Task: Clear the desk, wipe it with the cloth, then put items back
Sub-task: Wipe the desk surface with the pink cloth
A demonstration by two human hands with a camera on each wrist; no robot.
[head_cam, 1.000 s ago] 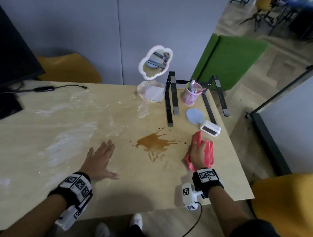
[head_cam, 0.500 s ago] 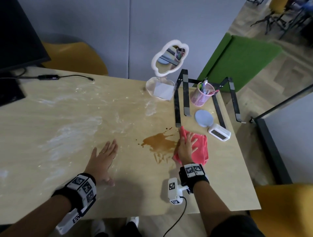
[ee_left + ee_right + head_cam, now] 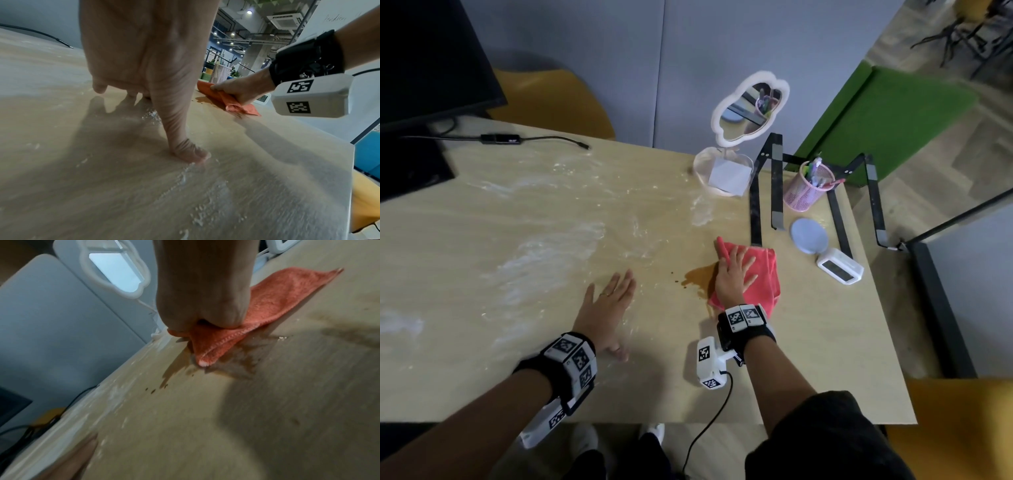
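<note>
A pink-red cloth [image 3: 763, 274] lies on the wooden desk [image 3: 517, 240], over the right part of a brown spill [image 3: 697, 275]. My right hand [image 3: 732, 270] presses flat on the cloth with straight, spread fingers. The cloth [image 3: 273, 295] also shows under my right palm, with the brown spill [image 3: 174, 368] at its edge. My left hand [image 3: 606, 303] lies flat on the desk to the left of the spill, fingers straight, holding nothing. White powdery smears [image 3: 544, 253] cover the left and middle of the desk.
At the back right stand a cloud-shaped mirror [image 3: 750, 106], a black laptop stand [image 3: 774, 185], a pink pen cup [image 3: 808, 186], a round blue-grey disc [image 3: 809, 235] and a white digital clock [image 3: 839, 266]. A monitor [image 3: 431, 68] and cable [image 3: 534, 138] sit back left.
My right hand has slid the cloth left from the desk's right side onto the brown spill, covering much of it, and its fingers have flattened. My left hand stays flat on the desk.
</note>
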